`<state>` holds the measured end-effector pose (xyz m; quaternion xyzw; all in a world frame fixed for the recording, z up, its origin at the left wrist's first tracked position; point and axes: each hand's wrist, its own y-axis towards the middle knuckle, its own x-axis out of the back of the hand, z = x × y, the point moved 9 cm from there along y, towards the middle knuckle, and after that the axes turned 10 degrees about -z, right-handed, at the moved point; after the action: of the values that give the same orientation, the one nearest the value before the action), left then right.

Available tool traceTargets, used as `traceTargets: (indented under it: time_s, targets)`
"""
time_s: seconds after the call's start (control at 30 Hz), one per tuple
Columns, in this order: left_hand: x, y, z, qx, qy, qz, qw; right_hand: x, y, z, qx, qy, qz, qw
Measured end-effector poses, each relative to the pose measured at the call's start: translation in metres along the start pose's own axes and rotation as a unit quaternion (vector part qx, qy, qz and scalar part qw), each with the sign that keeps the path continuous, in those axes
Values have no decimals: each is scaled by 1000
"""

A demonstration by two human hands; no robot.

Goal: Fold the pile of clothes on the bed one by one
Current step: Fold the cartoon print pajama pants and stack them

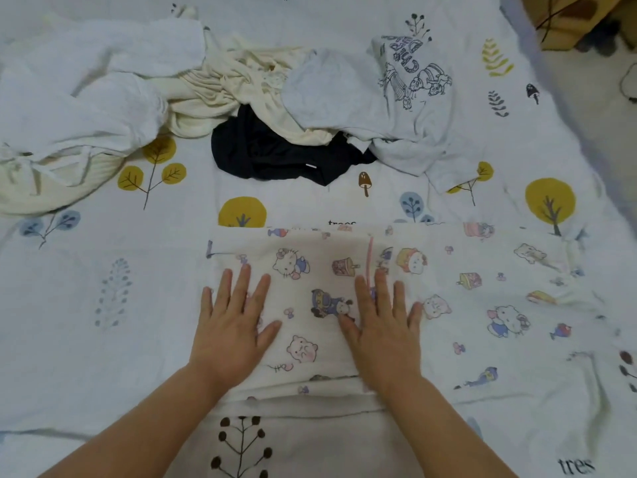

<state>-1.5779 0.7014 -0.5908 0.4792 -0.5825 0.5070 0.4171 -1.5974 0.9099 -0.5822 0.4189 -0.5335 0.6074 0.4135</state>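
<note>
A white garment printed with cartoon cats and bears [482, 305] lies spread on the bed in front of me, its left part folded over into a doubled panel. My left hand [234, 326] presses flat on that panel's left side, fingers straight. My right hand [382, 329] presses flat on its right side, beside a pink seam line. Farther back sits the unfolded pile: a white crumpled garment [86, 98], a cream garment [224, 88], a dark navy garment [275, 153] and a pale shirt with a line-drawing print [396, 91].
The bed sheet [86, 305] is white with yellow and blue tree prints. A cream bundle [44, 181] lies at the left edge. The bed's right edge runs diagonally at the top right, with floor and a brown object [572, 19] beyond it.
</note>
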Motion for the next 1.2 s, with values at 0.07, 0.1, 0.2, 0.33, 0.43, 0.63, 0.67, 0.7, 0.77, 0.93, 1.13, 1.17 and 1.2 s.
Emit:
traceTargets:
  time_s: [0.07, 0.1, 0.2, 0.33, 0.43, 0.63, 0.67, 0.7, 0.77, 0.93, 1.13, 1.17, 1.2]
  targets:
    - [7, 1, -2, 0, -14, -17, 1000, 12, 1, -1, 16, 77, -14, 997]
    - [11, 1, -1, 10, -33, -23, 999, 26, -2, -7, 5, 135, -35, 990]
    - [21, 2, 2, 33, -70, -29, 997, 79, -22, -73, -114, 269, -223, 930]
    - [27, 2, 4, 43, -65, -28, 997, 88, -68, -204, -429, 296, -287, 804]
    - [30, 2, -1, 39, -52, -42, 997, 54, -89, -260, -574, 405, -209, 680]
    - [22, 2, 2, 50, -54, -37, 997, 22, -69, -286, -571, 659, -202, 445]
    - [22, 2, 2, 50, -55, -39, 996, 25, -63, -285, -551, 681, -203, 438]
    - [21, 2, 2, 52, -57, -39, 996, 27, -59, -283, -537, 694, -197, 437]
    - [22, 2, 2, 60, -58, -43, 996, 29, -54, -277, -514, 702, -175, 462]
    - [31, 1, 3, 73, -62, -69, 993, 85, -50, -246, -418, 612, -273, 613]
    - [30, -2, 7, 77, -66, -56, 993, 165, -48, -135, -215, 519, -340, 754]
    - [29, -2, 8, 79, -72, -47, 993, 168, -49, -118, -193, 512, -341, 764]
    - [29, -3, 8, 83, -79, -40, 993, 169, -50, -101, -179, 512, -341, 768]
